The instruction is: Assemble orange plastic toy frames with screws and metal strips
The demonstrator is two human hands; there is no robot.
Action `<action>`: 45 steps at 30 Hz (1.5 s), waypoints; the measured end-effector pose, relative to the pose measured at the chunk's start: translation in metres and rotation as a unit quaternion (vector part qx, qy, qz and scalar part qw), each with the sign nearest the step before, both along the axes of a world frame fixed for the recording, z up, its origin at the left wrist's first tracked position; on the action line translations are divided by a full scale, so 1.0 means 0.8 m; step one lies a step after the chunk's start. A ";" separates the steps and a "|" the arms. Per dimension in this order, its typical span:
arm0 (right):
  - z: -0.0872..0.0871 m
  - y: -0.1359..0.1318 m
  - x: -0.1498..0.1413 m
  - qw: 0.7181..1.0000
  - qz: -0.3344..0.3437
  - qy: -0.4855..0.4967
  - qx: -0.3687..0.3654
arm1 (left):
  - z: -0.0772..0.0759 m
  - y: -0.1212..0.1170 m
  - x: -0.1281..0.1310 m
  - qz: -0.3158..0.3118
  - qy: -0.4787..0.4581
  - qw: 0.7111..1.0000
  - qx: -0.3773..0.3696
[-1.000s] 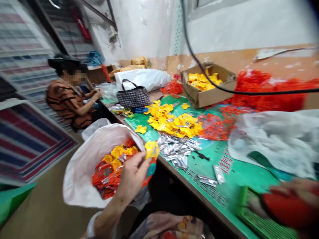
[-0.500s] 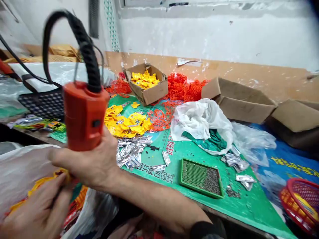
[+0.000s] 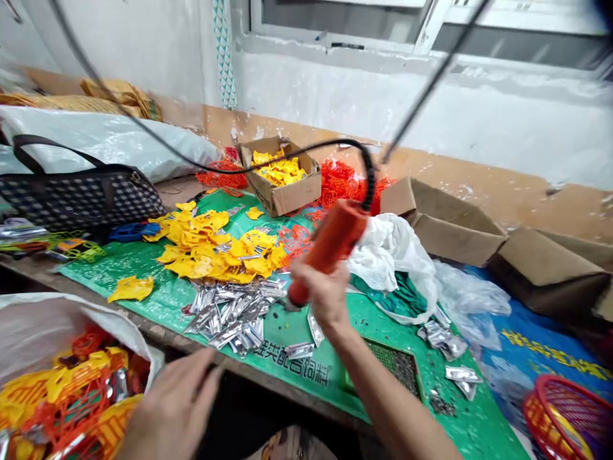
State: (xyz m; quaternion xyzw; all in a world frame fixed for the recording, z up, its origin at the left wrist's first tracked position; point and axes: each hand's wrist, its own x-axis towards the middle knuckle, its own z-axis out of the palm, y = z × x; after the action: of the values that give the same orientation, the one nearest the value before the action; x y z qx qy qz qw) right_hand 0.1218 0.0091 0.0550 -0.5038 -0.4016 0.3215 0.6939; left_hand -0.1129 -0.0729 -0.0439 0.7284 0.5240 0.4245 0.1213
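Note:
My right hand (image 3: 328, 294) is wrapped round an orange electric screwdriver (image 3: 335, 239) with a black cord at its top. The tool is tilted, held above the green sheet, its lower tip beside a pile of silver metal pieces (image 3: 234, 313). Low in front of the table edge is my left hand (image 3: 170, 406), blurred, fingers stretched out and holding nothing I can see. It is close to a white sack (image 3: 29, 310) filled with yellow and orange plastic parts (image 3: 81, 396). Behind the silver pieces lies a heap of yellow plastic parts (image 3: 215, 249).
A green tray (image 3: 378, 348) of small dark screws is partly behind my right forearm. Cardboard boxes (image 3: 297, 198) and orange netting (image 3: 340, 182) line the back. A white bag (image 3: 383, 243), a red basket (image 3: 541, 409) and a checked bag (image 3: 81, 191) stand around.
My right hand has carried the screwdriver rightward, from above the sack to over the table. My left hand has moved right, apart from the tool. A single yellow part now lies near the table edge.

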 end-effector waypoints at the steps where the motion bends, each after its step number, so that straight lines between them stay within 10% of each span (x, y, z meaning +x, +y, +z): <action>1: -0.002 0.001 0.032 0.999 -0.040 -0.002 0.007 | 0.004 0.006 0.029 -0.059 0.037 0.998 -0.001; 5: -0.013 -0.003 0.146 0.980 -0.196 -0.020 0.026 | 0.033 0.036 0.140 -0.205 0.128 0.970 -0.038; 9: -0.023 -0.025 0.221 0.954 -0.296 -0.055 0.010 | 0.055 0.102 0.221 -0.209 0.208 0.952 -0.086; 16: -0.037 -0.061 0.259 0.943 -0.321 -0.087 -0.021 | 0.022 0.236 0.306 -0.168 0.181 0.962 -0.115; 23: -0.035 -0.057 0.261 0.945 -0.284 -0.149 -0.068 | 0.004 0.253 0.307 -0.161 0.074 0.972 -0.153; 30: -0.063 -0.051 0.264 0.921 -0.243 -0.257 -0.166 | 0.070 0.257 0.270 -0.138 -0.160 0.961 -0.179; 36: -0.109 -0.042 0.282 0.867 -0.107 -0.366 -0.322 | 0.103 0.233 0.221 -0.130 -0.425 0.849 -0.286; 45: -0.121 -0.003 0.261 0.739 -0.028 -0.504 -0.447 | 0.058 0.172 0.197 -0.092 -0.585 0.692 -0.414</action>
State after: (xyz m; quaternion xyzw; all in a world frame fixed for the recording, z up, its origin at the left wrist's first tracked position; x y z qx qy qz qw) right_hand 0.3304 0.0064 -0.0418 -0.8558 -0.4879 0.1437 0.0942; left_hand 0.0446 0.0646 0.0025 0.2535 0.4006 0.4915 0.7306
